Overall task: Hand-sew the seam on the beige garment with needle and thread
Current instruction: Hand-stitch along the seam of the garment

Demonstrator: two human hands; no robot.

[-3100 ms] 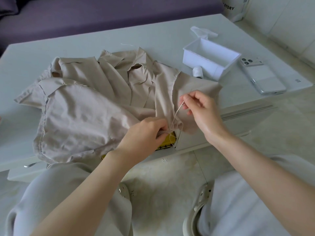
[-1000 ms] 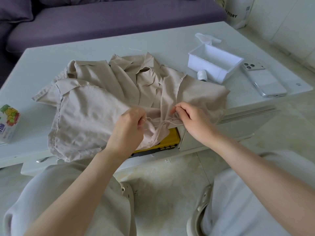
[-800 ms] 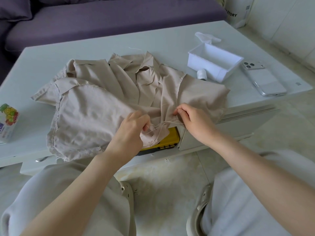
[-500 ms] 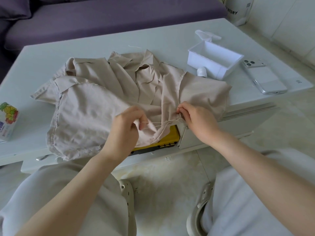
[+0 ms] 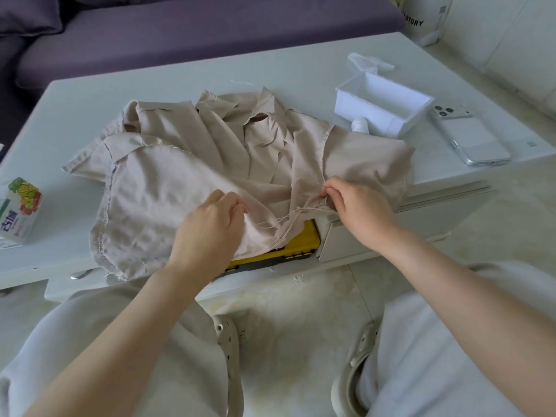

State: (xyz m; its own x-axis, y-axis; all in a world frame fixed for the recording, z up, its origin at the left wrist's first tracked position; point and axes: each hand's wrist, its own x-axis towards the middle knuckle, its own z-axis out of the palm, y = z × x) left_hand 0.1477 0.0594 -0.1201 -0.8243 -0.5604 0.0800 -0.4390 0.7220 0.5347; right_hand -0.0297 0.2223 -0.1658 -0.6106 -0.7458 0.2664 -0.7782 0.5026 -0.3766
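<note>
The beige garment lies rumpled on the white table, its near edge hanging over the front. My left hand grips a fold of the fabric near that edge. A little to the right, my right hand pinches the cloth at the seam, with pale thread running loosely between the two hands. The needle is too small to make out with certainty.
A white plastic box and a small white spool sit at the back right, a phone beside them. A drink carton stands at the left edge. A yellow case shows in the drawer below the cloth.
My right hand has come down from holding the thread up to pinching the cloth at the seam. My left hand shifted left along the fabric edge, and the thread now lies slack between them.
</note>
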